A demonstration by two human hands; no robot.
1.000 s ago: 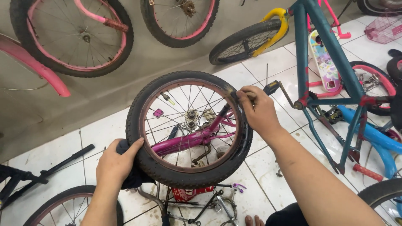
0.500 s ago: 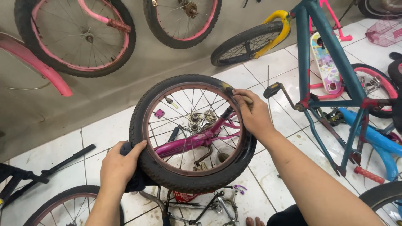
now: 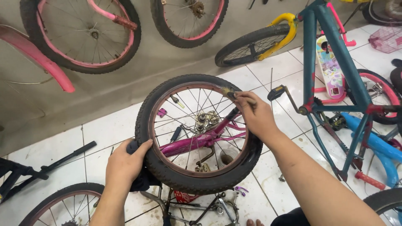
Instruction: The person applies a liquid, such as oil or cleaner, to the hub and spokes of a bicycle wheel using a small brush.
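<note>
Wheel (image 3: 199,134) sits upright between both hands, over the white tiled floor (image 3: 104,134). Left hand (image 3: 125,165) is clamped on the tyre's lower left edge through a dark rag (image 3: 140,180). Right hand (image 3: 255,115) pinches a small brush (image 3: 232,94) against the rim, top right. Bristles are mostly blurry, and the rag is half hidden.

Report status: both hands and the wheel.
Left hand grips the tyre's lower left edge over a dark cloth. Right hand holds a small brush at the rusty rim. Bicycle wheel held upright, unobstructed.
</note>
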